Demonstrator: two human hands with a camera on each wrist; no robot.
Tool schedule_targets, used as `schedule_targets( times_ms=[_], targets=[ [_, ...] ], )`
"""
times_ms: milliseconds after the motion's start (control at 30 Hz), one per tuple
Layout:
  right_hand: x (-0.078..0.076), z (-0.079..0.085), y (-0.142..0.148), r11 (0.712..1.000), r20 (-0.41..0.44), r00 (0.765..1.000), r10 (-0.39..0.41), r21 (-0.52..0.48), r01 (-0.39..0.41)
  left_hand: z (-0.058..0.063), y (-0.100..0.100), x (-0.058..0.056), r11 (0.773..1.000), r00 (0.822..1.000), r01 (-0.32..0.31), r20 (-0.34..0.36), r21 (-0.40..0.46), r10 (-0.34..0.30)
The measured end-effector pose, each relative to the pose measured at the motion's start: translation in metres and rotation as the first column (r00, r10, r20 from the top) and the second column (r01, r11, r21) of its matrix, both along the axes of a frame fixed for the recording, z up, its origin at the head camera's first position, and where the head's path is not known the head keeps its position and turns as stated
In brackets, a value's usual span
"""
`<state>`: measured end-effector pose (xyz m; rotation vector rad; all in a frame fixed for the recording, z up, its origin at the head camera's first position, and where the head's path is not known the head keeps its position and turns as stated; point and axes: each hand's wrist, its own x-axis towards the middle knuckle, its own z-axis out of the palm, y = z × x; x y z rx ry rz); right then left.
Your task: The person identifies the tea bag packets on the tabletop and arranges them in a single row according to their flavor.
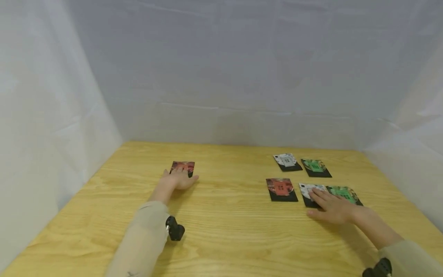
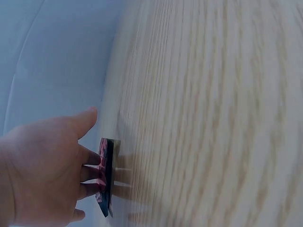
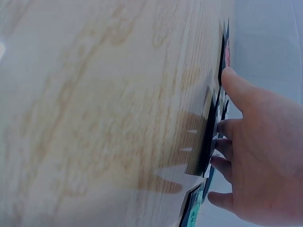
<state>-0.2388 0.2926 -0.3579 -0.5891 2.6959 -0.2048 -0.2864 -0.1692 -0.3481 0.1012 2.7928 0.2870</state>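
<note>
On the left of the table, my left hand (image 1: 178, 179) lies with straight fingers on a red-and-black packet (image 1: 187, 165). Its fingertips press the packet's printed face, and the left wrist view shows the thin packet (image 2: 105, 177) edge-on under them. Over to the right, my right hand (image 1: 332, 207) spreads its extended fingers over a white-and-black packet (image 1: 306, 192), covering part of it. Beside that hand lies a green-and-black packet (image 1: 347, 194), partly hidden by it. A second red-and-black packet (image 1: 282, 189) lies just left of the right hand.
Farther back on the right lie another white-and-black packet (image 1: 287, 162) and another green-and-black packet (image 1: 316, 167). The wooden table (image 1: 228, 231) is bounded by white sheeting (image 1: 221, 77) behind and at both sides. A black wrist camera (image 1: 174, 229) sits on the left sleeve.
</note>
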Motion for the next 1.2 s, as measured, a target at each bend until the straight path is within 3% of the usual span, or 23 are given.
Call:
schedule_targets(
  times_ms=[433,1200],
  targets=[
    [0.002,0.001,-0.001,1.0,0.006,1.0,0.006,0.005,-0.006,-0.001,-0.033,0.016,0.999,1.0,0.024,-0.009,-0.035,-0.025],
    [-0.001,0.001,0.0,1.0,-0.027,0.999,0.024,0.018,-0.024,0.006,-0.081,0.052,1.0,1.0,0.002,-0.012,0.001,-0.002]
  ],
)
